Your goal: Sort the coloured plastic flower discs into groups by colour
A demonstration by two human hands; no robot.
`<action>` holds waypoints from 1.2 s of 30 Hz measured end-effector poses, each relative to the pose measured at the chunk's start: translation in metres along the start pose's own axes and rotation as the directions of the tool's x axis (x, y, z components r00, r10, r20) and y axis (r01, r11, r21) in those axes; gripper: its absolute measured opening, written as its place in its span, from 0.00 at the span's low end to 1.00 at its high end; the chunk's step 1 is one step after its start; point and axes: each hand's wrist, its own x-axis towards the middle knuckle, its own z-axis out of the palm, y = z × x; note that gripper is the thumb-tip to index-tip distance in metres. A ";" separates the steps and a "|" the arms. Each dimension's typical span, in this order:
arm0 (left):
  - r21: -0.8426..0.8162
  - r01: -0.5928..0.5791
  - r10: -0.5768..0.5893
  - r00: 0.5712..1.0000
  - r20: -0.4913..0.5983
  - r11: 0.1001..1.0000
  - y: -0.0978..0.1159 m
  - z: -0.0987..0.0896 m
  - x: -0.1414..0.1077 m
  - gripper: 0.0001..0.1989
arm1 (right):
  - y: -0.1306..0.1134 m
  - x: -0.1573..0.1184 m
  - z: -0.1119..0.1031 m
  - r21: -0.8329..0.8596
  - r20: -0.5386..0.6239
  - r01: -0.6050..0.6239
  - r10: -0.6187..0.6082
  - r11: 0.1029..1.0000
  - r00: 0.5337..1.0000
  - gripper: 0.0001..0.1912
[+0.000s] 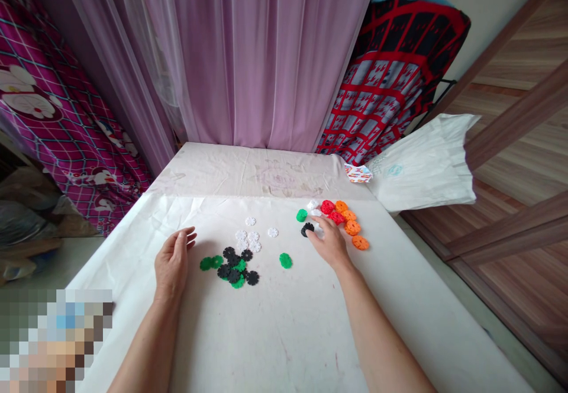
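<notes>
My right hand (329,240) is at the right-hand group, its thumb and forefinger pinching a small stack of black notched plastic discs (307,229). Close by lie a green stack (302,215), white discs (313,205) partly covered by my fingers, red stacks (327,206) and several orange stacks (352,228). My left hand (173,258) rests at the left with its fingers loosely bent and apart, holding nothing that I can see. Right of it are loose black discs (234,276), green discs (211,263) and white discs (254,237). One green stack (286,260) lies between the groups.
A white cloth covers the table (266,334). At its far right corner are a white bag (426,165) and a small printed packet (358,173). Purple curtains (270,55) hang behind, and a red and black patterned cover (386,79) stands at the back right.
</notes>
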 end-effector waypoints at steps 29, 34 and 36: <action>-0.041 -0.019 0.019 1.000 0.005 0.999 -0.003 0.000 0.000 0.23 | -0.124 -0.052 0.048 -0.163 0.589 0.401 -0.237 0.901 0.772 0.13; -0.031 -0.017 0.018 1.000 0.004 0.999 -0.002 0.002 -0.002 0.22 | -0.121 -0.058 0.054 -0.130 0.553 0.338 -0.215 0.932 0.805 0.10; -0.030 -0.016 0.016 1.000 0.006 0.999 -0.002 0.002 -0.001 0.22 | -0.116 -0.062 0.054 -0.111 0.524 0.294 -0.196 0.949 0.829 0.08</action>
